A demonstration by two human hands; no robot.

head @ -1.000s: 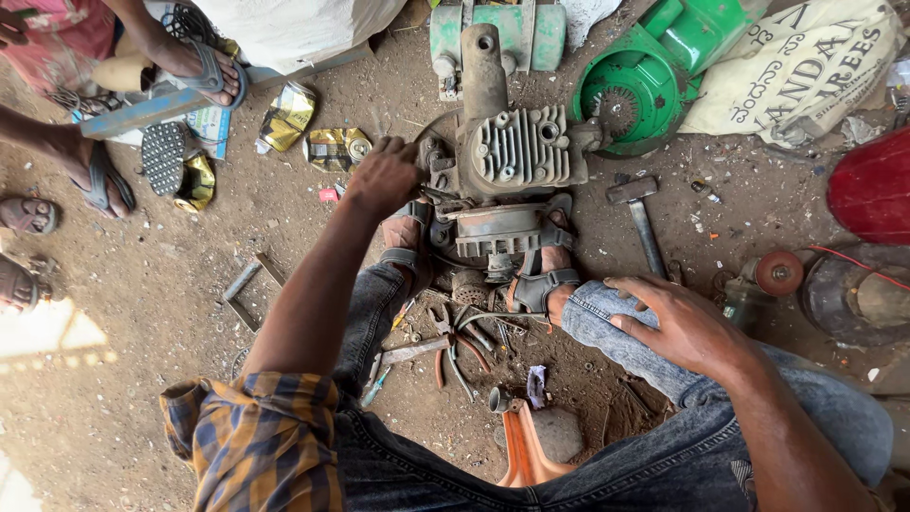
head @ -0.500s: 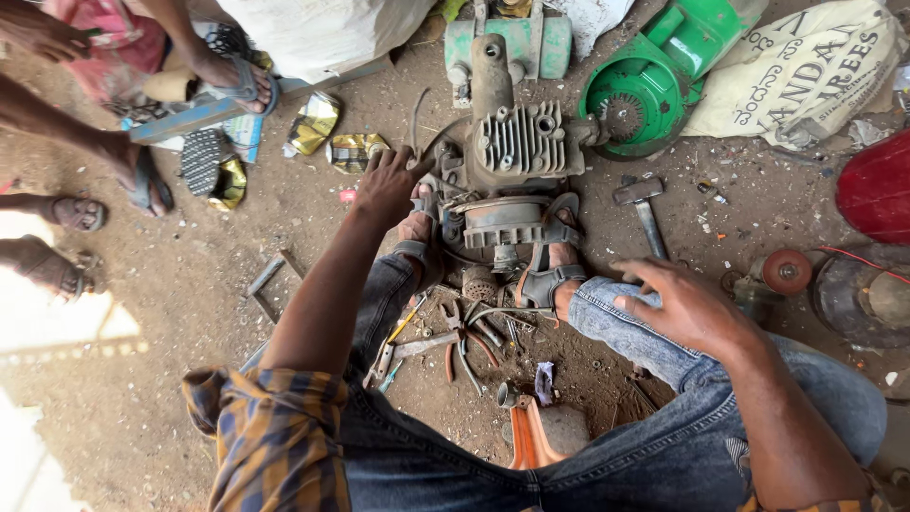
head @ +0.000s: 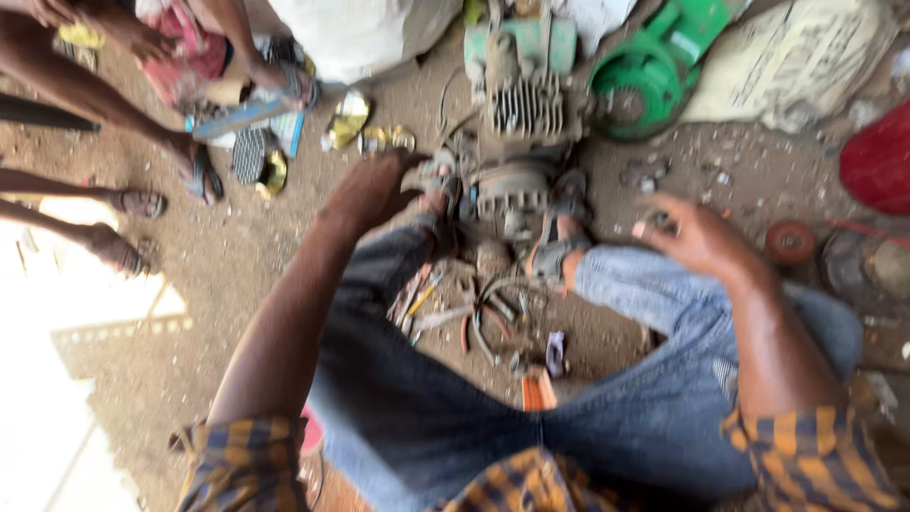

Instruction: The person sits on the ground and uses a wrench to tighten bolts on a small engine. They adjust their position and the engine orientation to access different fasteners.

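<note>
- Grey metal, finned and grimy: the small engine (head: 519, 142) sits on the dirt floor (head: 190, 313) between the person's two sandalled feet, just ahead of both hands.
- The left hand (head: 374, 190) is at the engine's left flank, beside the left foot (head: 438, 180); blur hides whether its fingers touch metal, and I cannot tell if it grips anything. Half a second ago it lay spread open against the same side.
- The right hand (head: 697, 232) hovers to the right of the engine, past the right foot (head: 559, 237), fingers curled loosely and apart, with something small and pale at the fingertips that is too smeared to name. In the earlier picture it rested on the right knee; now it is lifted off the denim and further from the body.
- Nearer the body than both hands, between the legs, pliers and other loose tools (head: 474, 313) lie scattered on the ground, as before.
- Beyond the engine from the hands stands a green machine housing (head: 654, 85), and to its right a pale printed sack (head: 787, 66).
- Out past the right hand lie a small reddish disc (head: 789, 242) and the edge of a red object (head: 877, 161).
- Far to the left of the left hand, other people's bare legs and sandalled feet (head: 133, 204) stand on the dirt.
- The whole view is more blurred than the earlier one and has swung, so the engine appears higher.
</note>
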